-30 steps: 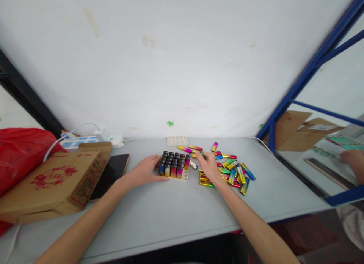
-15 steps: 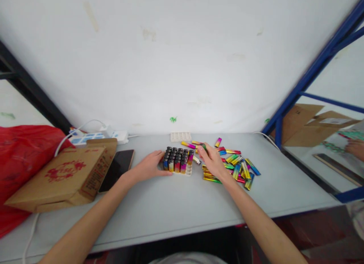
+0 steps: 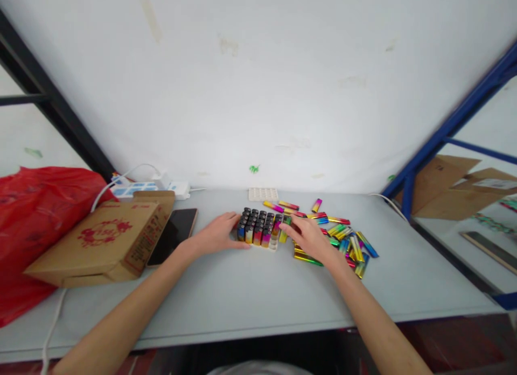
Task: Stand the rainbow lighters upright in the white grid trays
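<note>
Several lighters [image 3: 257, 224] with black tops and shiny coloured bodies stand upright in rows in a white holed tray [image 3: 273, 247]. My left hand [image 3: 218, 234] is around the tray's left end, thumb along its front edge and fingers behind. Between the fingertips of my right hand [image 3: 309, 235] is a yellow-green lighter [image 3: 283, 236], held upright just beside the tray's right end. The fingers partly cover its top. Right of that hand lies a loose heap of metallic coloured, lighter-sized pieces [image 3: 355, 248]; whether they have tops I cannot tell.
A second white holed tray [image 3: 263, 194] lies by the wall. To the left are a dark phone [image 3: 173, 235], a cardboard box [image 3: 100, 240], a red plastic bag [image 3: 44, 229] and a power strip [image 3: 177, 189]. A blue frame [image 3: 410, 192] borders the right side.
My right hand has moved left from the loose pieces to the tray's right end, bringing the lighter upright. My left hand stays at the tray. The whole view has shifted slightly.
</note>
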Action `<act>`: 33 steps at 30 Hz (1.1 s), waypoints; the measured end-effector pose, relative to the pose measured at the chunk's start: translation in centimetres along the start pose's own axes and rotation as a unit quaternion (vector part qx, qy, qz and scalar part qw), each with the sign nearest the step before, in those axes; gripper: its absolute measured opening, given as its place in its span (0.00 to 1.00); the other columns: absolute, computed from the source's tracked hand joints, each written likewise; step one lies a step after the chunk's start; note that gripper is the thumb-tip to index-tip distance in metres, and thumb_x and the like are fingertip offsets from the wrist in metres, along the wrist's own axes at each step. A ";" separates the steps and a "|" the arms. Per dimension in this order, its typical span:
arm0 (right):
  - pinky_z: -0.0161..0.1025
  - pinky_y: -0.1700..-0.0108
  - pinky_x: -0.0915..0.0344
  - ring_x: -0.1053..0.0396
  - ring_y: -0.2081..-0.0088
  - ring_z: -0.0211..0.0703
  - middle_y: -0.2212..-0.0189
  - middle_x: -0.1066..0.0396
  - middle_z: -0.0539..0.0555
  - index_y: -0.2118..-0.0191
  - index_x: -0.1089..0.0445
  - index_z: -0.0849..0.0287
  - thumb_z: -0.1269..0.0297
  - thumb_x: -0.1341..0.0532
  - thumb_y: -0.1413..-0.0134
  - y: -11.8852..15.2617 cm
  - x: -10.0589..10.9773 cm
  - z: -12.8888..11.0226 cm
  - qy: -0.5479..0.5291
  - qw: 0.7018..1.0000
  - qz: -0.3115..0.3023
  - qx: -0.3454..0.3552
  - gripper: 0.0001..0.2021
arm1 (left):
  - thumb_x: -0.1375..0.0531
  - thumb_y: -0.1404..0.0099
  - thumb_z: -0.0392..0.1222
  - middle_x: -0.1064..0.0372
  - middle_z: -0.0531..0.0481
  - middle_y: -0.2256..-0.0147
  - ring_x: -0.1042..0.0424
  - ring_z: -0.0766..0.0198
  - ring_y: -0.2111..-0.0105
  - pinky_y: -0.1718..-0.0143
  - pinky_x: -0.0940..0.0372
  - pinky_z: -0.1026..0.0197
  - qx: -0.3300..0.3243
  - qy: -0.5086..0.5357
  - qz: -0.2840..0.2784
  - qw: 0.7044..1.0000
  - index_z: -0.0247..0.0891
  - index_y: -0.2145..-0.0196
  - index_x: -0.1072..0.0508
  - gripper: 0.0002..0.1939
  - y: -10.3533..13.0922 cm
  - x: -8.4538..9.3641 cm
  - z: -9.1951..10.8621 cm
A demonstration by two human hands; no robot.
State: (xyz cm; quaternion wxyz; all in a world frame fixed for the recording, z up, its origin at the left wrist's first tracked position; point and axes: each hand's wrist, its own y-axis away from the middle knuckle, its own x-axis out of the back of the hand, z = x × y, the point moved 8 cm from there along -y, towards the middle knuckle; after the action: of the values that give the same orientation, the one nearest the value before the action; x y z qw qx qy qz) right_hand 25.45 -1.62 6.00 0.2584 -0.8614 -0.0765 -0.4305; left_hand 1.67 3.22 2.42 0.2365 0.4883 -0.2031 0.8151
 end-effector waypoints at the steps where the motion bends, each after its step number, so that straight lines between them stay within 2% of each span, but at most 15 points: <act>1: 0.41 0.67 0.46 0.37 0.73 0.45 0.76 0.33 0.50 0.72 0.39 0.51 0.40 0.46 0.24 0.0 -0.1 0.0 -0.012 1.000 0.002 -0.003 0.26 | 0.28 0.45 0.69 0.22 0.40 0.49 0.24 0.41 0.47 0.44 0.30 0.47 -0.002 0.001 0.001 1.000 0.40 0.51 0.23 0.35 0.0 0.0 0.0; 6: 0.41 0.68 0.43 0.34 0.74 0.47 0.78 0.30 0.50 0.71 0.37 0.51 0.40 0.43 0.27 -0.3 -1.0 0.2 -0.036 0.999 -0.022 -0.016 0.25 | 0.28 0.44 0.69 0.22 0.38 0.49 0.24 0.41 0.47 0.43 0.30 0.47 -0.003 0.002 -0.002 1.000 0.39 0.50 0.23 0.36 -0.1 -0.1 -0.1; 12: 0.40 0.67 0.41 0.29 0.71 0.47 0.71 0.24 0.54 0.67 0.30 0.53 0.47 0.39 0.26 -0.4 -2.3 0.4 0.036 0.998 -0.057 0.016 0.19 | 0.28 0.43 0.68 0.23 0.37 0.49 0.25 0.40 0.47 0.42 0.31 0.46 0.000 -0.003 -0.008 1.000 0.38 0.49 0.23 0.36 -0.1 -0.2 0.1; 14: 0.39 0.68 0.43 0.30 0.71 0.47 0.71 0.25 0.54 0.68 0.30 0.54 0.47 0.39 0.26 -0.5 -2.6 0.5 0.077 0.995 -0.056 0.013 0.20 | 0.28 0.43 0.68 0.23 0.37 0.49 0.25 0.40 0.47 0.42 0.31 0.45 0.000 -0.006 -0.011 1.000 0.38 0.49 0.24 0.36 -0.1 -0.2 0.1; 16: 0.39 0.69 0.45 0.33 0.73 0.45 0.73 0.27 0.54 0.71 0.31 0.54 0.45 0.40 0.26 -0.4 -2.5 0.7 0.090 0.994 -0.055 0.000 0.24 | 0.28 0.43 0.68 0.23 0.37 0.48 0.25 0.40 0.47 0.42 0.31 0.45 -0.001 0.000 -0.007 1.000 0.39 0.49 0.24 0.35 0.0 0.0 0.1; 18: 0.39 0.69 0.45 0.35 0.74 0.44 0.76 0.29 0.52 0.73 0.32 0.54 0.42 0.42 0.26 -0.3 -2.1 0.7 0.057 0.996 -0.069 -0.002 0.26 | 0.28 0.44 0.68 0.23 0.38 0.48 0.25 0.41 0.47 0.42 0.31 0.46 -0.002 0.007 -0.003 1.000 0.40 0.49 0.23 0.35 0.0 0.1 0.2; 21: 0.39 0.66 0.40 0.33 0.73 0.44 0.75 0.29 0.50 0.70 0.28 0.54 0.43 0.48 0.22 -0.2 -0.5 1.4 -0.007 0.998 -0.059 -0.005 0.27 | 0.28 0.44 0.68 0.22 0.39 0.49 0.24 0.41 0.47 0.42 0.31 0.46 -0.001 0.001 -0.005 1.000 0.41 0.50 0.23 0.34 0.0 0.2 0.4; 24: 0.45 0.55 0.31 0.25 0.64 0.50 0.66 0.22 0.55 0.60 0.23 0.55 0.50 0.49 0.21 -0.3 1.8 3.3 0.000 0.999 0.027 -0.022 0.22 | 0.29 0.43 0.68 0.23 0.38 0.49 0.24 0.40 0.47 0.42 0.30 0.46 0.005 -0.009 -0.013 1.000 0.40 0.51 0.23 0.34 0.0 0.1 0.4; 27: 0.55 0.41 0.30 0.24 0.48 0.58 0.49 0.21 0.64 0.46 0.23 0.57 0.57 0.45 0.25 -0.7 2.4 5.5 0.051 0.995 0.078 -0.024 0.16 | 0.29 0.43 0.70 0.23 0.37 0.49 0.24 0.39 0.46 0.42 0.30 0.45 0.011 -0.018 -0.014 1.000 0.40 0.51 0.23 0.34 0.0 0.0 0.1; 30: 0.59 0.33 0.34 0.28 0.37 0.60 0.38 0.26 0.68 0.37 0.26 0.60 0.63 0.43 0.27 -1.7 1.3 7.6 0.109 0.991 0.060 -0.039 0.19 | 0.29 0.44 0.70 0.23 0.38 0.49 0.24 0.39 0.46 0.43 0.30 0.46 0.009 -0.016 -0.008 1.000 0.40 0.51 0.23 0.34 0.0 -0.1 0.0; 33: 0.57 0.36 0.32 0.25 0.41 0.60 0.43 0.22 0.69 0.40 0.24 0.63 0.67 0.44 0.26 -2.9 -0.2 9.1 0.160 0.984 0.005 -0.073 0.17 | 0.29 0.44 0.69 0.22 0.39 0.50 0.24 0.40 0.47 0.43 0.30 0.46 0.006 -0.007 -0.005 1.000 0.41 0.52 0.23 0.34 0.0 0.0 0.1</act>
State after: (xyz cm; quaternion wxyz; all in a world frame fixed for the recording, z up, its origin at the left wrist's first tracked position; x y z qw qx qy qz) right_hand 30.70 5.49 2.47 0.2059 -0.7983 0.0012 -0.5660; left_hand 1.67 3.16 2.47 0.2363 0.4964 -0.1973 0.8117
